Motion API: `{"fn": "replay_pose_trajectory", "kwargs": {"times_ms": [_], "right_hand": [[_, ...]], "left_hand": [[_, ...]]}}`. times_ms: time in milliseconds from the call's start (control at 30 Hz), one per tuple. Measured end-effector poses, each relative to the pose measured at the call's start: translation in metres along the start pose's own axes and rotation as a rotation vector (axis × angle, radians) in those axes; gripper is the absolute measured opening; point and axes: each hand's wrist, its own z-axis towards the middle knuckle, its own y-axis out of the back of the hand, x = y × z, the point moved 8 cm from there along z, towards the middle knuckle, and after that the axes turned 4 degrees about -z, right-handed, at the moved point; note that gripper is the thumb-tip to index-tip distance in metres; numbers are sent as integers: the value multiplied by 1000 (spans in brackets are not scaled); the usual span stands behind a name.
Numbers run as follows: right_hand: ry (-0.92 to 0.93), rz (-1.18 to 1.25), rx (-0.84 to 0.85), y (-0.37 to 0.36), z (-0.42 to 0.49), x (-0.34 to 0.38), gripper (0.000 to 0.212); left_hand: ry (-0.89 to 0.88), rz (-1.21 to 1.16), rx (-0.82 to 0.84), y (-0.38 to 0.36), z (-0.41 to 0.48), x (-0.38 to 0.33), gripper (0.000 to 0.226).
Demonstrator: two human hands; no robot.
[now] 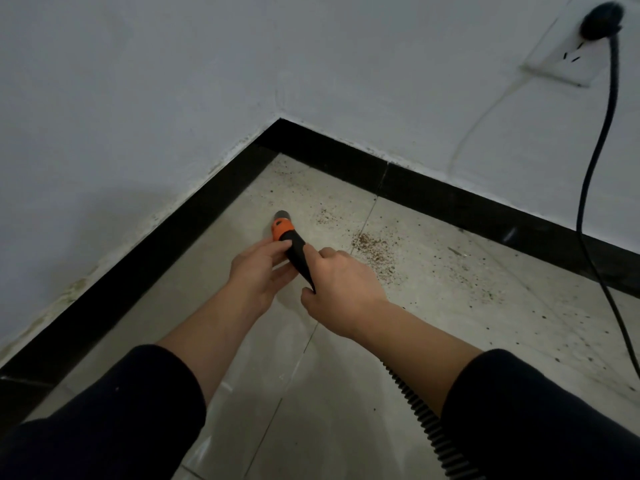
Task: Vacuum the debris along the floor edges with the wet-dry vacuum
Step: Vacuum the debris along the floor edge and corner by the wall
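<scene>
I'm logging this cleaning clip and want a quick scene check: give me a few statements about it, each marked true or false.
1. The left hand and the right hand both hold the vacuum nozzle. True.
2. The nozzle tip rests on the densest debris pile. False: the debris pile lies on the tile to the right of the nozzle, apart from its tip.
3. A black power cord is plugged into the wall socket. True.
4. The baseboard is white. False: the baseboard is black, below a white wall.
5. The corrugated hose leaves the view at the lower right. True.
</scene>
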Motion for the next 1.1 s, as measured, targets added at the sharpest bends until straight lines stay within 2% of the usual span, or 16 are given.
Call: {"fn": "replay_pose_trajectory", "kwargs": {"times_ms": [167,667,1100], "right_hand": [[7,-61,-7,1,-7,-7,59],[-30,-113,16,12,-37,-29,47],[28,-209,100,15,-77,-9,53]], "left_hand": [[8,-6,9,-10,-2,7,36],[80,17,104,-38,-16,35,34],[158,153,123,-32,-52,46,25]]}}
